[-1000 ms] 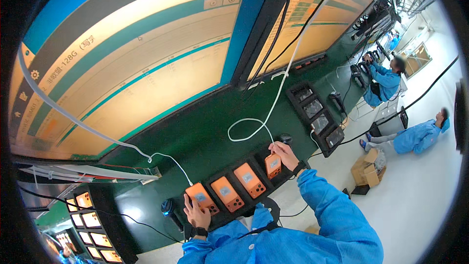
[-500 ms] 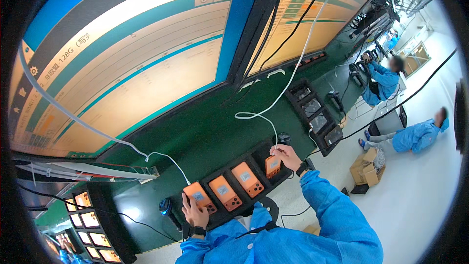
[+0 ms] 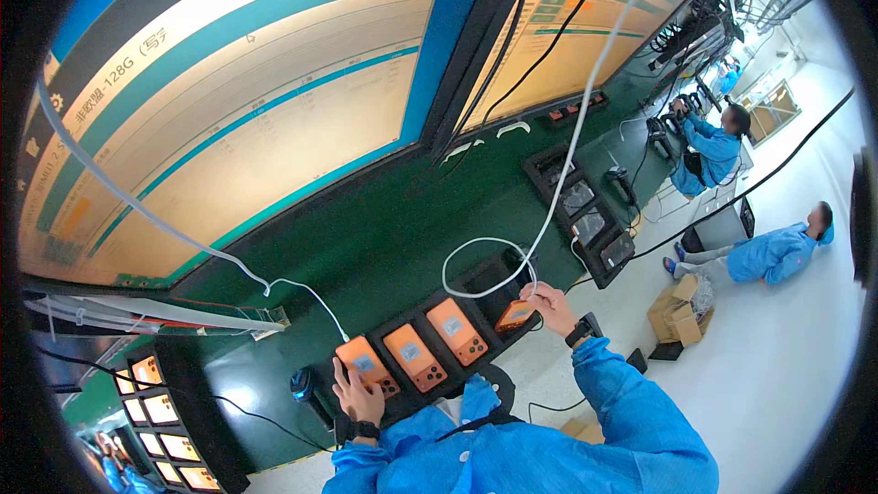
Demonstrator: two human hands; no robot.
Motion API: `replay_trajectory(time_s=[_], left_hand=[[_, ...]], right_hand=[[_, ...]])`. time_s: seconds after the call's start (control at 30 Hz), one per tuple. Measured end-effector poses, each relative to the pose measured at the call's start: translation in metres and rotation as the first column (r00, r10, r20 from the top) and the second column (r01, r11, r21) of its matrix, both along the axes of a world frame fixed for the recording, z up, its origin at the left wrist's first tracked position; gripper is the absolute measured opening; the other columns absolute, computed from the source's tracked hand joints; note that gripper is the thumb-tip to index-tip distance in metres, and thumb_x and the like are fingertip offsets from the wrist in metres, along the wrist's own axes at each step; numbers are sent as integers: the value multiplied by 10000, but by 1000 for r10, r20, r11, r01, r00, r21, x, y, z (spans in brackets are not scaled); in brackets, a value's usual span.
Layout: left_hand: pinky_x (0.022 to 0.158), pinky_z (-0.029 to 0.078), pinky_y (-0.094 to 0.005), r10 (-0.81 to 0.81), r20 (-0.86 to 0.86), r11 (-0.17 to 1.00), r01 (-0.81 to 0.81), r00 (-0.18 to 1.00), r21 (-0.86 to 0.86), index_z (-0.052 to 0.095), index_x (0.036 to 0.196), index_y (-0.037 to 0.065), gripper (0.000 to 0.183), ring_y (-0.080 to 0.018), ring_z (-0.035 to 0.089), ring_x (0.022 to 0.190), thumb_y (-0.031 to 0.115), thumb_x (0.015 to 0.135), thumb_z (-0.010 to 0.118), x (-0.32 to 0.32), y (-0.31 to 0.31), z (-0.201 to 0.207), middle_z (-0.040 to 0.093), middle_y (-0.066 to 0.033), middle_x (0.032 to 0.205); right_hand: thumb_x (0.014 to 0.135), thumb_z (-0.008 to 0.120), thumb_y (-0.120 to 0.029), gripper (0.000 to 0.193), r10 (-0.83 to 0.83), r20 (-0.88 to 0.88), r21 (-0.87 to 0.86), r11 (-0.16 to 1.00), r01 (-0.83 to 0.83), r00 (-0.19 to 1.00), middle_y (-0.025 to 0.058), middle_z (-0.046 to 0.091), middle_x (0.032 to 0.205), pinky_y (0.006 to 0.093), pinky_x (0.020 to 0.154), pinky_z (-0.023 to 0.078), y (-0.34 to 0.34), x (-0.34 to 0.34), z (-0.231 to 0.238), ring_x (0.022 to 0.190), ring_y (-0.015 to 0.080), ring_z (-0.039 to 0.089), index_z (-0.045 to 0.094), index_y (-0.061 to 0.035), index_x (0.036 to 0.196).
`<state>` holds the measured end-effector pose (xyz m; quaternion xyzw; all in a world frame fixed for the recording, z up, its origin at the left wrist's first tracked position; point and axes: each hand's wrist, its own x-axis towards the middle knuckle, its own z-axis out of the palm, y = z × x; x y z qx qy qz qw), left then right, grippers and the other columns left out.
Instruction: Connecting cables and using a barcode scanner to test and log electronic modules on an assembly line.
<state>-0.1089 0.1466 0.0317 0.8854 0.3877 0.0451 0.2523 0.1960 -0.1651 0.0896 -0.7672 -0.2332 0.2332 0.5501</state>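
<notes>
A black tray [image 3: 399, 322] with compartments lies across the near edge of the green bench, in front of me. At its left end, my left hand [image 3: 358, 395] has its fingers around the lower end of an orange phone [image 3: 364, 359], which has a white cable plugged into its top. Two more orange phones, a left one [image 3: 413, 353] and a right one [image 3: 455, 327], lie back-up beside it. At the tray's right end, my right hand [image 3: 551, 313] grips another orange phone [image 3: 514, 314], held tilted. A looped white cable [image 3: 476, 294] runs to my right fingers; its plug is hidden.
Two large monitors [image 3: 265, 119] stand behind the bench. A handheld scanner [image 3: 309, 393] lies left of the tray. Another tray [image 3: 189, 418] of phones is far left; a dark tray [image 3: 549, 165] sits back right. Two people in blue and a cardboard box [image 3: 674, 318] are at right.
My right hand has shifted slightly right and down, and the phone in it is tilted more. The white cable's loop has swung wider above the tray. My left hand stays on its phone.
</notes>
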Motion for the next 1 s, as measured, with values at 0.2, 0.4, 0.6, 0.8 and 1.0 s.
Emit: replay_trajectory(time_s=[0.2, 0.4, 0.6, 0.8, 1.0], left_hand=[[789, 490, -460, 36, 17, 999, -37, 999, 40, 528, 1242, 38, 589, -403, 499, 983, 83, 661, 617, 1, 0, -3, 281, -139, 1528], [806, 494, -463, 54, -20, 999, -54, 998, -3, 528, 1243, 42, 600, -411, 496, 1008, 89, 654, 635, 0, -3, 2, 281, -148, 1524], [794, 497, -471, 35, 9, 999, -34, 999, -40, 584, 990, 62, 326, -403, 523, 971, 85, 666, 621, -3, 0, 1, 341, -141, 1495], [815, 512, -469, 11, 4, 1000, -11, 1000, -20, 585, 1176, 100, 485, -406, 526, 995, 96, 692, 625, -5, 8, -4, 315, -100, 1517], [885, 508, -475, 8, -41, 997, -11, 999, -73, 588, 1223, 132, 515, -439, 530, 1085, 201, 720, 669, -14, 10, 1, 292, -115, 1529]], right_hand=[[965, 535, -139, 187, -72, 4, -78, 994, 72, 997, 62, 659, 996, 286, 865, 467, 7, -3, -3, 941, 133, 595, 630, 15, 1012], [960, 548, -210, 249, -29, 127, -201, 978, 54, 992, 70, 690, 929, 274, 789, 485, 73, 50, -48, 867, 128, 626, 665, 1, 1019], [843, 668, -197, 278, -43, 573, -333, 900, 280, 819, 145, 666, 961, 416, 850, 470, 115, 51, -77, 913, 327, 605, 667, -58, 1084], [815, 654, -210, 505, -73, 715, -340, 832, 437, 696, 209, 575, 1166, 494, 977, 389, 89, -4, -62, 1121, 401, 501, 505, -12, 1256], [829, 632, -375, 658, -72, 657, -573, 600, 559, 751, 280, 424, 1361, 573, 1051, 307, 61, -92, -61, 1251, 494, 374, 418, -45, 1357]])
